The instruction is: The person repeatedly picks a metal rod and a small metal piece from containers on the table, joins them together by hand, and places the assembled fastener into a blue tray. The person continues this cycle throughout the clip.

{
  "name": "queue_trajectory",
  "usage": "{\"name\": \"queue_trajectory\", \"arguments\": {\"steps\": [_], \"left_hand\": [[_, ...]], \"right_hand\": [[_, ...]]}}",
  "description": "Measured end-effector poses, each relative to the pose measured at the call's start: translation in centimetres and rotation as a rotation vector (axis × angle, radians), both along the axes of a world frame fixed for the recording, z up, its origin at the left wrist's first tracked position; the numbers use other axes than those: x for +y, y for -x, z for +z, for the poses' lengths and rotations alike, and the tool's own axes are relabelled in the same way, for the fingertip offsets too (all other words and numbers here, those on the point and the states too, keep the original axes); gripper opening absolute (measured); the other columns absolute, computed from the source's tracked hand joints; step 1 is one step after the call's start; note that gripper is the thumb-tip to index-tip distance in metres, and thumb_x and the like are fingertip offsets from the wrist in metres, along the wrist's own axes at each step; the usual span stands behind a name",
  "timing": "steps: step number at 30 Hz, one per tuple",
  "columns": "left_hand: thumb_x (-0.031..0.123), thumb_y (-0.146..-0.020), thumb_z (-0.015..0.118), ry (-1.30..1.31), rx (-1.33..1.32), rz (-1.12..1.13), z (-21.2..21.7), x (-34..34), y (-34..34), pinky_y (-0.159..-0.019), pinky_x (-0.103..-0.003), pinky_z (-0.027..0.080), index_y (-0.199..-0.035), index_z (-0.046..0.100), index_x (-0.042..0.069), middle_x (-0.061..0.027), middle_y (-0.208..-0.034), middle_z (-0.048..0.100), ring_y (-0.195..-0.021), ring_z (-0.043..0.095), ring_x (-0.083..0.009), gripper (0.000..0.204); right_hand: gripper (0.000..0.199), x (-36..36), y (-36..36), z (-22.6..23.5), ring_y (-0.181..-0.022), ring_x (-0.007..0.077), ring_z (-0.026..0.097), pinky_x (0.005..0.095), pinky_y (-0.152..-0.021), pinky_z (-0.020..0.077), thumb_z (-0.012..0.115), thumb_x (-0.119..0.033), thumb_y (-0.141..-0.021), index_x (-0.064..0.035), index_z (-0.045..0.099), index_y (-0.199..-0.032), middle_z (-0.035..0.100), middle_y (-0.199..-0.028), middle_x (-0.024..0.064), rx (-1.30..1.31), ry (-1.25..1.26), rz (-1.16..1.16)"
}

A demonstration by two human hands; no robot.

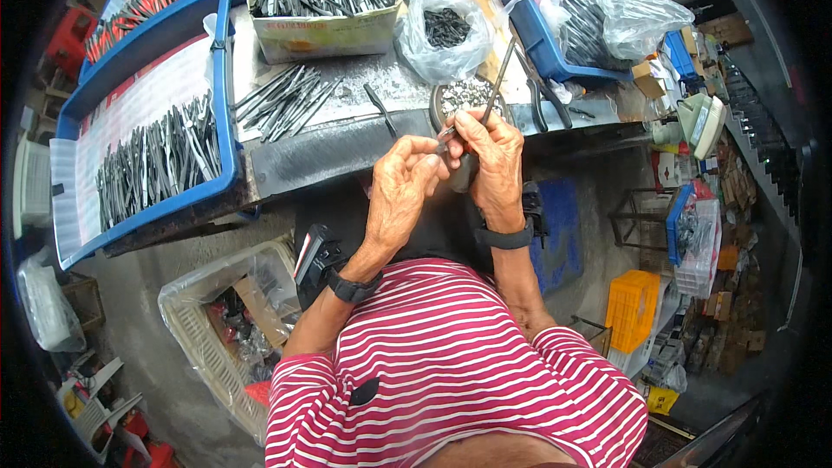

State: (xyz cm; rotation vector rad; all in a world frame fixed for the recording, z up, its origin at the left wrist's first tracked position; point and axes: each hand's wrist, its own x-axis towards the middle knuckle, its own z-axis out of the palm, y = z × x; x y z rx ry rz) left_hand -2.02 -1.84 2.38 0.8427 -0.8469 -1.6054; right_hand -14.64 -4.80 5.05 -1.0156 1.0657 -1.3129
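Observation:
Close together at the bench edge, my two hands meet over a small part. My right hand (494,160) is closed around a slim dark rod (497,78) that points up and away. The fingertips of my left hand (399,191) pinch at the rod's near end, on something too small to make out. Just beyond them sits a round dish (436,108) of small shiny metal bits, partly covered by my right hand. To its right lie black-handled pliers (539,95). A single slim black piece (380,109) rests left of the dish, beside a pile of long dark metal pieces (286,104).
A blue tray (232,121) of slim dark pieces stands at the left, with red-and-black ones behind. At the back are a carton (325,37) of black pieces, a plastic bag (407,39) of small black parts and another blue bin (533,35). A plastic-lined crate (195,329) sits below left.

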Motion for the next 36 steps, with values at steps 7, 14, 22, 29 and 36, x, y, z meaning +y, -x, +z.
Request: {"name": "queue_trajectory", "arguments": {"steps": [7, 14, 22, 29, 36], "left_hand": [[0.014, -0.090, 0.055, 0.002, -0.011, -0.013, -0.25, 0.31, 0.02, -0.050, -0.015, 0.033, -0.103, 0.052, -0.002, -0.0045, -0.076, 0.059, -0.058, 0.044, -0.0034, 0.021], [0.014, -0.089, 0.056, 0.030, -0.038, 0.013, -0.57, 0.54, 0.21, -0.051, -0.015, 0.034, -0.101, 0.053, -0.002, -0.0040, -0.076, 0.059, -0.059, 0.045, -0.0033, 0.020], [0.013, -0.089, 0.056, 0.031, -0.017, 0.007, -0.81, 0.73, 0.05, -0.050, -0.015, 0.033, -0.101, 0.054, -0.002, -0.0034, -0.075, 0.059, -0.058, 0.044, -0.0030, 0.019], [0.011, -0.089, 0.055, 0.014, -0.058, 0.009, -0.88, 0.80, 0.03, -0.049, -0.015, 0.033, -0.101, 0.054, -0.003, -0.0036, -0.074, 0.058, -0.058, 0.043, -0.0030, 0.018], [0.009, -0.089, 0.055, -0.046, -0.016, 0.009, -0.81, 1.02, 0.14, -0.049, -0.015, 0.033, -0.099, 0.054, -0.004, -0.0041, -0.073, 0.058, -0.057, 0.044, -0.0032, 0.016]], "right_hand": [[0.015, 0.26, 0.20, 0.44, -0.053, 0.0095, 0.051, 0.0207, -0.049, 0.0419, 0.055, -0.010, -0.088, 0.0038, 0.059, -0.084, 0.061, -0.072, 0.0112, 0.053, 0.021, 0.030], [0.015, 0.39, 0.31, 0.57, -0.053, 0.0090, 0.051, 0.0204, -0.049, 0.0412, 0.055, -0.010, -0.087, 0.0035, 0.059, -0.082, 0.061, -0.072, 0.0104, 0.082, 0.012, 0.044], [0.016, 0.31, 0.25, 0.48, -0.049, 0.0076, 0.049, 0.0193, -0.046, 0.0392, 0.054, -0.011, -0.088, 0.0020, 0.058, -0.079, 0.056, -0.060, 0.0042, 0.116, 0.020, 0.053], [0.016, 0.24, 0.49, 0.27, -0.051, 0.0074, 0.050, 0.0195, -0.047, 0.0401, 0.054, -0.010, -0.088, 0.0018, 0.059, -0.078, 0.059, -0.068, 0.0068, 0.196, -0.010, 0.078], [0.018, 0.24, 0.31, 0.16, -0.050, 0.0062, 0.049, 0.0181, -0.047, 0.0396, 0.054, -0.011, -0.088, 0.0011, 0.058, -0.075, 0.058, -0.065, 0.0038, 0.284, 0.022, 0.095]]}}
